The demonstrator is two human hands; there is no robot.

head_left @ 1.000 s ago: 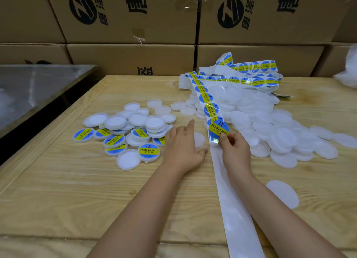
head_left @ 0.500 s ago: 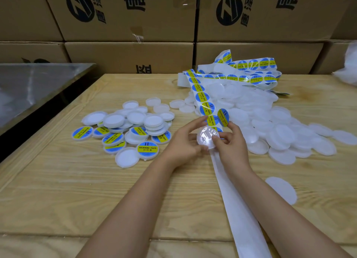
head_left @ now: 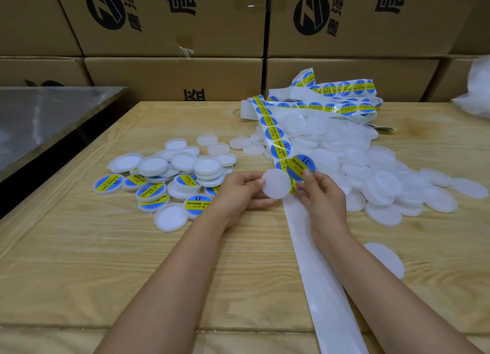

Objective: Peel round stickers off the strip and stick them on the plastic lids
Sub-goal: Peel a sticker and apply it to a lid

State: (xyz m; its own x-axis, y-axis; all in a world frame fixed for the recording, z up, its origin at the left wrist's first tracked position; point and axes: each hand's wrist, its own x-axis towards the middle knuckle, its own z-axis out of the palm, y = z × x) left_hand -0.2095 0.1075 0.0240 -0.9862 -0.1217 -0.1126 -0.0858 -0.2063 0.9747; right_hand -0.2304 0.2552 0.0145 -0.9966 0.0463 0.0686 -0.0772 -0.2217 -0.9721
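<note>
Left hand: The left hand [head_left: 238, 192] grips a blank white lid [head_left: 275, 183] by its left edge, fingers curled on the rim. The lid's flat face is tilted toward the camera.
Right hand: The right hand [head_left: 320, 194] pinches a round blue-and-yellow sticker [head_left: 302, 167] printed "SOLDERING PASTE", with one fingertip [head_left: 306, 172] on the sticker's lower edge.
Sticker and lid: The sticker sits at the lid's upper right, between the two hands. Its edge meets the lid's rim, but it cannot be told whether it is touching or tucked just behind.
Strip: The strip [head_left: 274, 135] runs from a folded bundle [head_left: 344, 99] at the back of the surface, diagonally toward the camera. It carries stickers as far as the hands. From there its bare white backing [head_left: 318, 274] passes beside the right forearm to the near edge.
Labelled lids: A loose heap of labelled lids [head_left: 151, 190] lies just left of the left hand, mixed with plain white ones.
Unlabelled lids: A larger heap of unlabelled lids [head_left: 384, 178] spreads right of the right hand, partly under the strip.
Stray lid: One stray lid [head_left: 384, 258] lies alone beside the right forearm.
Surface: The surface [head_left: 79, 261] is pale wood with visible grain.
Backdrop: Printed cardboard boxes [head_left: 172, 78] are stacked along the back, with a steel-topped table [head_left: 39, 115] at left and a clear plastic bag [head_left: 477, 94] at the right edge.
</note>
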